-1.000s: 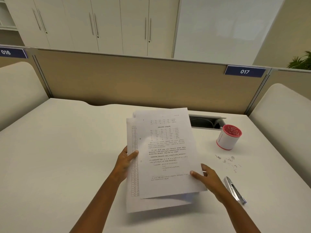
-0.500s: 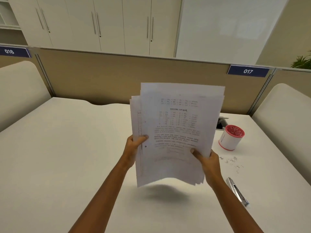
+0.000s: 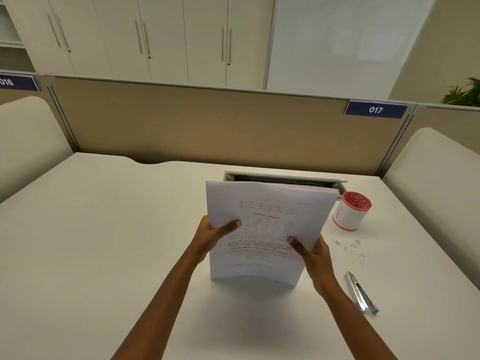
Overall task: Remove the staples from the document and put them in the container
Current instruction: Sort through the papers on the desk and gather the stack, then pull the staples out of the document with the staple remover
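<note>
A stack of printed white pages, the document (image 3: 267, 203), stands nearly upright with its lower edge resting on the white desk (image 3: 104, 242). My left hand (image 3: 210, 236) grips its left edge and my right hand (image 3: 313, 252) grips its right edge, thumbs on the front page. The sheets look squared together. Several loose staples (image 3: 354, 249) lie scattered on the desk to the right. Behind them stands a white container with a red perforated top (image 3: 350, 214). A metal staple remover (image 3: 361, 292) lies at the right, near my right forearm.
A cable slot (image 3: 283, 178) opens in the desk just behind the document. A beige partition (image 3: 207, 126) with a label "017" closes the back of the desk. Cushioned side panels flank the desk left and right.
The pages were lifted off the desk, held up fanned and uneven, then brought down on their lower edge. They now stand as an even stack. The container, staples and remover have not moved.
</note>
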A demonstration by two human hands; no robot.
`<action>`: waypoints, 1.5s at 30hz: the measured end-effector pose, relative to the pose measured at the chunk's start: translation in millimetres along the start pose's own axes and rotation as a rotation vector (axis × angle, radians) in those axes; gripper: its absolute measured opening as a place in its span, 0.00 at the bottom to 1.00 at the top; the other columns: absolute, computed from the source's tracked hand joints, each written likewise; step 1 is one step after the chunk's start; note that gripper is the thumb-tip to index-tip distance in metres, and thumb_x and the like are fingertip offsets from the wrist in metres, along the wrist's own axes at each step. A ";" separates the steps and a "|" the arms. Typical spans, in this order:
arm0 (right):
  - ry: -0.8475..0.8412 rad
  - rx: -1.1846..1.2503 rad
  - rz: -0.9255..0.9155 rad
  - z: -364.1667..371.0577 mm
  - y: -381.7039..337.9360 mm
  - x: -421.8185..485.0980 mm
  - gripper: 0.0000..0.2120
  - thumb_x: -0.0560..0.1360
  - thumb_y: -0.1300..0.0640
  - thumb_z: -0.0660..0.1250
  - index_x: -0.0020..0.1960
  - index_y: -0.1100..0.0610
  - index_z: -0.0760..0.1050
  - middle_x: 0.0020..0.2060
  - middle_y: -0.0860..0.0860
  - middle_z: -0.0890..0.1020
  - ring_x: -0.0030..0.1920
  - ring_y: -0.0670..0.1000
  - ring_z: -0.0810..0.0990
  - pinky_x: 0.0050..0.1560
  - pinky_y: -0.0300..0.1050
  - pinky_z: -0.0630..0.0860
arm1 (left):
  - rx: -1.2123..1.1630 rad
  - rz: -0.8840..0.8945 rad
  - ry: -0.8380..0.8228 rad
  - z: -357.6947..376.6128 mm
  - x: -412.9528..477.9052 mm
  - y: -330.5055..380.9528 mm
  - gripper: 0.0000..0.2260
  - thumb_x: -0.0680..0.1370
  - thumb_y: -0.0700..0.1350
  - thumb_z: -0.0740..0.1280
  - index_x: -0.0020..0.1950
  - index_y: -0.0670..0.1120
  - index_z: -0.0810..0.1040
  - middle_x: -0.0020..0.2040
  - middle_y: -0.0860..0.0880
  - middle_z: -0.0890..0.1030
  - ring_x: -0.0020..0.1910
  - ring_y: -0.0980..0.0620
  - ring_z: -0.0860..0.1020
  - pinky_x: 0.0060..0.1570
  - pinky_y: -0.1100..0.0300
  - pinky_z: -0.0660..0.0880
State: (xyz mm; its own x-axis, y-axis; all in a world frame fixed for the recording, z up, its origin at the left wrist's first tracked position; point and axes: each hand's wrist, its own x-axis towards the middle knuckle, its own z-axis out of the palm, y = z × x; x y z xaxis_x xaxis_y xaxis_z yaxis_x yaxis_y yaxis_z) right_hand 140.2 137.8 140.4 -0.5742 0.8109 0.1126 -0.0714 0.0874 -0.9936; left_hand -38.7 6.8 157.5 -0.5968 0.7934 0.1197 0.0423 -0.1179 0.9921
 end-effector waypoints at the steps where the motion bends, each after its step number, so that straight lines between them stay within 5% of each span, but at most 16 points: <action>1: 0.023 -0.009 0.002 2.4 0.0 0.6 0.12 0.72 0.62 0.68 0.48 0.48 0.71 0.45 0.48 0.79 0.45 0.49 0.78 0.37 0.38 0.79 | 0.011 0.009 0.015 2.6 1.1 0.6 0.13 0.64 0.49 0.67 0.48 0.55 0.74 0.45 0.50 0.79 0.45 0.49 0.79 0.42 0.58 0.78; 7: 0.059 -0.066 0.037 5.6 0.8 1.1 0.07 0.75 0.61 0.63 0.50 0.51 0.71 0.42 0.46 0.78 0.42 0.48 0.78 0.38 0.37 0.76 | -0.031 0.016 0.081 8.7 -0.5 -8.5 0.11 0.65 0.50 0.66 0.47 0.54 0.74 0.44 0.50 0.80 0.41 0.49 0.80 0.34 0.65 0.79; 10: -0.014 -0.175 0.088 -1.4 8.9 -1.6 0.09 0.75 0.62 0.63 0.54 0.54 0.70 0.45 0.49 0.78 0.45 0.52 0.78 0.47 0.46 0.76 | -0.016 -0.015 0.076 10.4 -5.8 -19.1 0.11 0.65 0.50 0.66 0.47 0.54 0.75 0.44 0.50 0.80 0.42 0.49 0.80 0.34 0.64 0.79; 13: -0.063 -0.411 0.142 -16.5 24.2 -3.0 0.15 0.74 0.64 0.64 0.60 0.60 0.70 0.52 0.50 0.76 0.51 0.53 0.75 0.56 0.51 0.73 | -0.004 -0.035 0.069 10.6 -9.6 -28.1 0.11 0.66 0.50 0.65 0.48 0.53 0.75 0.45 0.50 0.80 0.43 0.49 0.79 0.38 0.61 0.78; 16: -0.004 -0.687 0.107 -41.1 48.3 -5.5 0.12 0.71 0.68 0.67 0.55 0.63 0.75 0.50 0.54 0.78 0.51 0.58 0.77 0.51 0.45 0.71 | 0.000 -0.051 0.077 10.0 -10.4 -33.7 0.11 0.66 0.52 0.65 0.47 0.54 0.75 0.44 0.50 0.81 0.43 0.47 0.79 0.39 0.60 0.78; 20: 0.212 -1.080 0.203 -74.6 67.9 -9.2 0.15 0.71 0.64 0.67 0.58 0.63 0.74 0.58 0.62 0.75 0.58 0.64 0.72 0.53 0.54 0.71 | -0.025 -0.044 0.092 7.4 -8.5 -38.6 0.26 0.56 0.68 0.70 0.46 0.54 0.77 0.37 0.57 0.84 0.40 0.52 0.82 0.36 0.62 0.80; 25: 0.241 -1.269 0.610 -102.7 70.3 -15.2 0.23 0.73 0.50 0.65 0.62 0.61 0.67 0.60 0.60 0.69 0.62 0.60 0.68 0.60 0.56 0.70 | -0.039 -0.057 0.173 6.6 -4.5 -39.4 0.13 0.64 0.58 0.69 0.43 0.54 0.78 0.35 0.58 0.84 0.37 0.53 0.82 0.35 0.63 0.80; 30: 0.242 -1.242 0.634 -114.5 77.6 -18.0 0.17 0.73 0.56 0.63 0.56 0.65 0.69 0.55 0.62 0.73 0.58 0.62 0.72 0.56 0.52 0.72 | -0.099 -0.127 0.239 4.9 -2.3 -37.4 0.02 0.75 0.45 0.65 0.46 0.50 0.77 0.42 0.50 0.82 0.41 0.48 0.81 0.36 0.61 0.80; 33: 0.207 -1.042 0.716 -119.2 70.2 -13.9 0.09 0.72 0.58 0.65 0.44 0.65 0.71 0.45 0.62 0.77 0.48 0.61 0.77 0.47 0.48 0.74 | -0.103 -0.148 0.242 1.8 -1.0 -35.2 0.04 0.75 0.44 0.65 0.49 0.47 0.77 0.44 0.48 0.82 0.40 0.49 0.81 0.35 0.62 0.80; 35: 0.178 -0.665 0.748 -118.3 61.9 -10.2 0.12 0.72 0.62 0.66 0.32 0.66 0.73 0.32 0.59 0.76 0.33 0.58 0.75 0.34 0.48 0.76 | -0.100 -0.156 0.237 0.0 -0.6 -33.5 0.06 0.75 0.44 0.65 0.50 0.45 0.77 0.44 0.47 0.82 0.40 0.49 0.82 0.35 0.61 0.81; 37: 0.180 -0.079 0.786 -107.9 52.3 -10.2 0.12 0.74 0.63 0.65 0.34 0.66 0.74 0.30 0.58 0.75 0.28 0.57 0.74 0.25 0.44 0.77 | -0.100 -0.162 0.233 -0.9 0.2 -32.2 0.07 0.75 0.44 0.65 0.51 0.44 0.77 0.44 0.47 0.82 0.40 0.49 0.82 0.35 0.61 0.81; 40: 0.107 0.542 0.770 -85.8 30.6 -6.4 0.06 0.72 0.63 0.67 0.44 0.67 0.75 0.31 0.60 0.81 0.28 0.56 0.82 0.28 0.46 0.81 | -0.085 -0.169 0.232 0.3 1.2 -29.4 0.07 0.75 0.44 0.65 0.51 0.43 0.76 0.44 0.47 0.82 0.40 0.49 0.81 0.34 0.61 0.81; 43: -0.034 0.731 0.675 -62.3 10.8 5.2 0.31 0.46 0.63 0.83 0.47 0.68 0.77 0.37 0.65 0.84 0.38 0.60 0.84 0.36 0.52 0.83 | -0.071 -0.158 0.220 3.7 2.1 -25.3 0.06 0.75 0.44 0.65 0.50 0.44 0.76 0.43 0.49 0.82 0.37 0.52 0.82 0.33 0.63 0.80; 45: -0.133 0.755 0.649 -47.3 -5.0 13.2 0.39 0.43 0.62 0.83 0.51 0.68 0.74 0.43 0.66 0.84 0.43 0.63 0.84 0.38 0.54 0.83 | -0.065 -0.144 0.208 6.3 2.9 -21.6 0.04 0.75 0.44 0.65 0.48 0.46 0.77 0.42 0.49 0.82 0.36 0.54 0.82 0.32 0.64 0.79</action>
State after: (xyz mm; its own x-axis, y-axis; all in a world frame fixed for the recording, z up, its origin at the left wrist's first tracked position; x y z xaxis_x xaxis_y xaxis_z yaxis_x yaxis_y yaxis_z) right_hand 171.6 175.4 146.5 -0.7686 0.4963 -0.4037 -0.1846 -0.7762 -0.6028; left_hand -36.2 15.4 136.7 -0.7450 0.6659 -0.0395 -0.1026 -0.0559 0.9931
